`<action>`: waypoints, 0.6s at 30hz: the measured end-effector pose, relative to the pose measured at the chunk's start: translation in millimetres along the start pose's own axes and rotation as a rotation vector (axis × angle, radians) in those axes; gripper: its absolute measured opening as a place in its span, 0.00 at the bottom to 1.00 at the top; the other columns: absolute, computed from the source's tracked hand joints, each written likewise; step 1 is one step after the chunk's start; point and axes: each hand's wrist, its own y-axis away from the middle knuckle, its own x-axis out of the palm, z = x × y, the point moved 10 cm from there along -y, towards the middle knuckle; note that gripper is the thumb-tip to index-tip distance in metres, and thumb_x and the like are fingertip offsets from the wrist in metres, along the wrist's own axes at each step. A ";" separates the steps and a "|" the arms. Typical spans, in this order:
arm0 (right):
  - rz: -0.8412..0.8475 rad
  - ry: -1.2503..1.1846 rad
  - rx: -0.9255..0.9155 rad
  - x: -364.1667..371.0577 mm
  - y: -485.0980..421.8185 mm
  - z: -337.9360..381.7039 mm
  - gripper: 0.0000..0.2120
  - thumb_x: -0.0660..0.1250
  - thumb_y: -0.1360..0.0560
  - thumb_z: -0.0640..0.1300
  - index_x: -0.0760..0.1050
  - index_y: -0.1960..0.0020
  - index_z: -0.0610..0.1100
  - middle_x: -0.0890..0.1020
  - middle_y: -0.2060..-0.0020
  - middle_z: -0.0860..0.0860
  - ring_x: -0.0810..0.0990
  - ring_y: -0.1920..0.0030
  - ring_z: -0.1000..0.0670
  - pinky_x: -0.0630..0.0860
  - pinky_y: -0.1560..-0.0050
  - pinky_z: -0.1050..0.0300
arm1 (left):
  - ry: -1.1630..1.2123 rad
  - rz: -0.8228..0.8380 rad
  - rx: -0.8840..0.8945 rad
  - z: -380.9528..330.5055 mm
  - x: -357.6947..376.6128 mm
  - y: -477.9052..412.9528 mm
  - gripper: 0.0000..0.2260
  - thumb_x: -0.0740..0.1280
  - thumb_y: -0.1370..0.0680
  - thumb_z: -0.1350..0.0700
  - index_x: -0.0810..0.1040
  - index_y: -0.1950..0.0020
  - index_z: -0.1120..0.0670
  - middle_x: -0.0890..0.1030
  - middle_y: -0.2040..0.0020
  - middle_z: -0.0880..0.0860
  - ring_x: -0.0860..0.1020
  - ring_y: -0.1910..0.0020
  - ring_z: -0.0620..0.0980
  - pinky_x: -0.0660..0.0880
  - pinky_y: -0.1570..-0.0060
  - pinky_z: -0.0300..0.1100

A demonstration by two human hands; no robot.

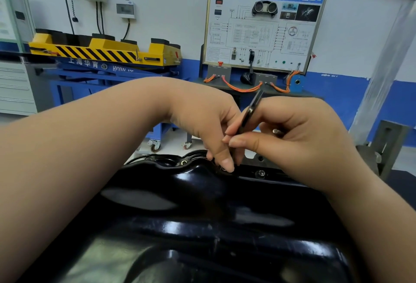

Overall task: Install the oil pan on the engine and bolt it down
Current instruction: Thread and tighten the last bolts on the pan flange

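Hands, two, both at the far edge of the oil pan [202, 215]; your left hand [202, 120] has its fingers bent down onto the far flange, and whether they pinch a bolt there is hidden, so I cannot tell; your right hand [292, 138] grips a slim black tool [253, 109], its handle slanting up and away, with a small silver piece [275, 131] tucked against the palm.

Oil pan: glossy black, seated sump-up on the engine, filling the near view; grey engine metal [258, 159] shows just beyond the far flange.

Fasteners: one seated bolt [261, 173] on the far flange, right of your left fingertips; one open hole [184, 162] to their left.

Risks, as judged: a bolt started crooked under hidden fingertips would likely cross-thread; the silver piece could slip from your palm and roll off the pan; tightening one corner hard while holes stand open could pull the flange unevenly.

Beyond: a wiring training board [263, 28] and a yellow-striped lift table [101, 51] against the wall.
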 end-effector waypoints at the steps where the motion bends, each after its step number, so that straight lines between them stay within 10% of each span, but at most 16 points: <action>1: 0.000 -0.003 -0.006 0.8 0.4 0.6 0.03 0.73 0.33 0.42 0.81 0.62 0.42 0.79 0.68 0.66 0.72 0.71 0.61 0.64 0.68 0.73 | -0.002 0.003 -0.002 -0.6 0.4 0.2 0.04 0.74 0.32 0.57 0.82 0.59 0.52 0.82 0.65 0.49 0.80 0.65 0.48 0.72 0.63 0.28; 9: 0.207 -0.298 0.086 19.7 4.7 -5.5 0.13 0.64 0.28 0.35 0.79 0.54 0.52 0.84 0.52 0.57 0.83 0.54 0.52 0.79 0.55 0.62 | -0.002 0.025 0.024 -0.6 1.1 2.4 0.10 0.73 0.30 0.58 0.80 0.67 0.45 0.78 0.74 0.41 0.75 0.71 0.40 0.70 0.64 0.27; 18: 0.118 -0.225 0.051 15.5 1.1 -6.7 0.04 0.74 0.35 0.34 0.81 0.61 0.35 0.82 0.69 0.59 0.78 0.72 0.59 0.70 0.67 0.74 | 0.006 0.043 0.023 3.0 5.1 1.8 0.05 0.74 0.31 0.57 0.82 0.63 0.47 0.81 0.68 0.48 0.78 0.66 0.45 0.75 0.59 0.36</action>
